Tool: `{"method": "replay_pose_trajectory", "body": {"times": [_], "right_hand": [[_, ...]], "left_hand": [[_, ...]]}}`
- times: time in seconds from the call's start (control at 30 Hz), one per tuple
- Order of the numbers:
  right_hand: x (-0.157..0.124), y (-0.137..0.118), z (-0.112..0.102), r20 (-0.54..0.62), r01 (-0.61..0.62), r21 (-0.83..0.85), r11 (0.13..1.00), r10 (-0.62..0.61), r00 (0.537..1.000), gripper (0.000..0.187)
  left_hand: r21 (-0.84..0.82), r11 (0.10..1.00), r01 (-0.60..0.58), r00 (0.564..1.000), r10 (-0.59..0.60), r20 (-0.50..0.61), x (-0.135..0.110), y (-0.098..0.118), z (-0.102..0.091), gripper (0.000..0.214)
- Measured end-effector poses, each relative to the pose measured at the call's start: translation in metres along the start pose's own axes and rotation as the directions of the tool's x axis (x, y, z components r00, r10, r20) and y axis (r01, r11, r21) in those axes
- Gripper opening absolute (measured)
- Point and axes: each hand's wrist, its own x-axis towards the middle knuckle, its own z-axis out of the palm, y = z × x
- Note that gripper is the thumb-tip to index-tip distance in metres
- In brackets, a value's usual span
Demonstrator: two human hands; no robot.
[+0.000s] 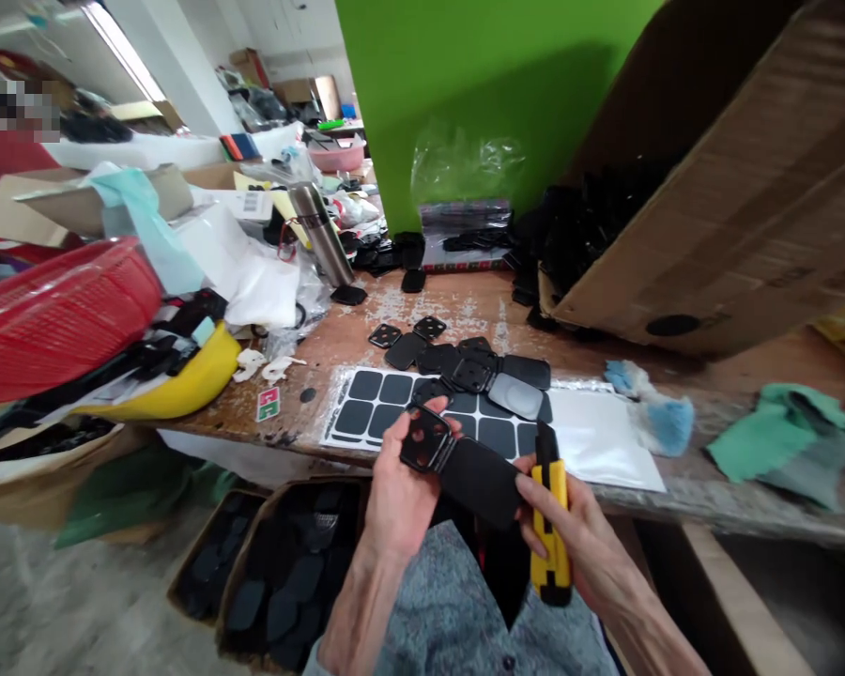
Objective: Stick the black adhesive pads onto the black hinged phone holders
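My left hand (403, 502) grips a black hinged piece (483, 479) by its end with round holes; the flat rounded-square panel points right. My right hand (577, 526) is closed around a yellow utility knife (550, 535), held upright. Its thumb and fingertips also pinch the free edge of the black panel. Just beyond my hands, a sheet of dark rounded-square stickers (358, 418) lies on the bench. Similar black pieces (437, 359) are piled on its far edge, one with a shiny grey panel (515, 396). Whether the knife's blade is out, I cannot tell.
A large tilted carton (704, 235) of black parts stands at the right, near a green cloth (781, 437). A steel flask (322, 235), a red basket (63, 310) and a yellow bowl (176, 390) are at the left. Below the bench edge (253, 441) are boxes of black pieces (288, 582).
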Motion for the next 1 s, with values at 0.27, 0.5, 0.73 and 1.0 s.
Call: {"method": "replay_pose_trajectory", "body": {"times": [0.27, 0.5, 0.73, 1.0], "right_hand": [[-0.006, -0.004, 0.003, -0.071, 0.061, 0.019, 0.998, -0.060, 0.996, 0.037], [-0.007, 0.007, 0.008, -0.116, 0.004, 0.024, 1.000, -0.001, 0.993, 0.040], [-0.006, 0.019, 0.015, -0.088, 0.037, -0.128, 0.991, -0.048, 0.995, 0.040], [-0.007, -0.018, 0.005, 0.434, 0.569, -0.787, 0.237, -0.442, 0.785, 0.027]], "left_hand": [[-0.227, 0.972, 0.055, 0.995, -0.033, 0.096, -0.003, 0.005, -0.016, 0.035], [-0.234, 0.967, 0.104, 0.988, -0.073, 0.137, -0.009, 0.004, -0.025, 0.034], [0.015, 0.988, -0.151, 0.980, 0.148, 0.136, -0.023, -0.001, -0.010, 0.042], [0.583, 0.766, -0.271, 0.962, 0.241, 0.131, -0.025, 0.004, -0.012, 0.030]]}}
